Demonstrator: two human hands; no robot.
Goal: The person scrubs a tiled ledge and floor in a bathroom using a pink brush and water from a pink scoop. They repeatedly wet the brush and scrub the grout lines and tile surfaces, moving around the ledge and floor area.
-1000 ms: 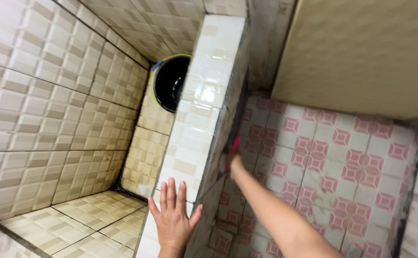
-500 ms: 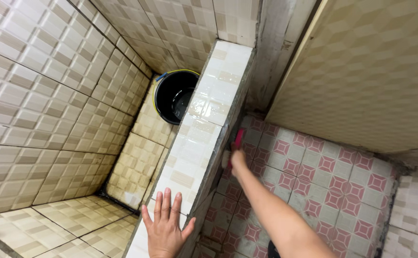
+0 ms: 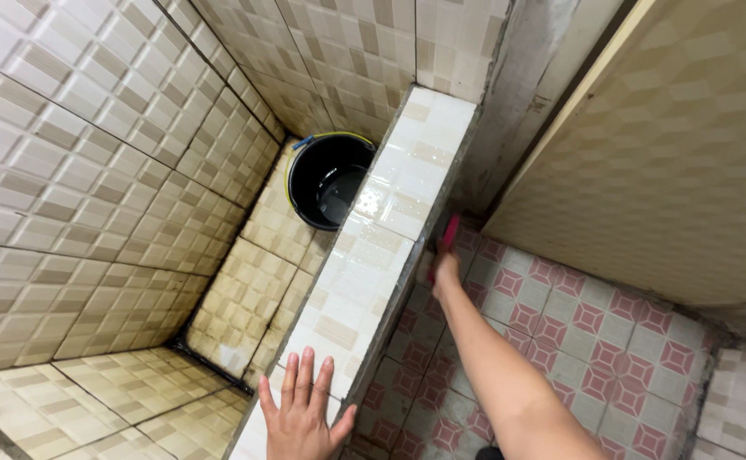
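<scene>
Pink brush: pressed against the side face of the tiled low wall, near the door frame; your right hand closed round its handle; keep bristles flat, strokes short; left hand spread flat on the wall top, bracing; black bucket beyond, in the tiled basin.

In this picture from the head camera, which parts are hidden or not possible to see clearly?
- Pink brush: only its pink handle shows; the rest is behind the tiled wall's edge and the right hand.
- Right hand's fingers: curled out of sight, facing away.
- Black bucket: its right part is hidden by the low tiled wall; whether it holds water is unclear.
- Left hand: wrist cut off by the bottom edge.
</scene>
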